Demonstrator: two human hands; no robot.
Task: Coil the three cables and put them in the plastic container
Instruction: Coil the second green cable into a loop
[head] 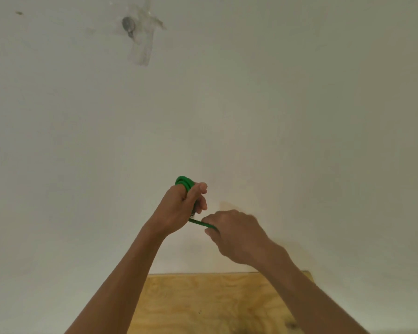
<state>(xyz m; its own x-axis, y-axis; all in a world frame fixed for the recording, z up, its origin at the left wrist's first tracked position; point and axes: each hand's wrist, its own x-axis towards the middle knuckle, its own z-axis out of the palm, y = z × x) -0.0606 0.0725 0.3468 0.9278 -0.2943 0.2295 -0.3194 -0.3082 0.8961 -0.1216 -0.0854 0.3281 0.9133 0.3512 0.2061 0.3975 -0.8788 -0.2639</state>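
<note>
You're mid-coil on one cable, the green cable (184, 183), both hands raised in front of the wall (275, 104) above the wooden table (203, 304). No container in view, no other cables in view, so I can't tell how many are done.

Your left hand (179, 203) sits just left of frame centre, low, fingers curled round a bundle of green loops; the loops poke out at the hand's 12 o'clock, over the thumb. Grip is closed tight on the bundle.

A short straight run of cable leaves that hand at its 5 o'clock and goes into your right hand (234, 235), which pinches the free end, fingers curled under (blurred, so exact finger placement can't be read).

The hands are near each other, joined only by that short run, so my guess is the cable is almost fully wound.

Next move, as I judge it: bring the tail round or tuck it so the coil holds, keep the left grip firm so loops don't spring, then look down and find the container.

Taped hook (130, 25) on the wall at 11 o'clock, irrelevant.
</note>
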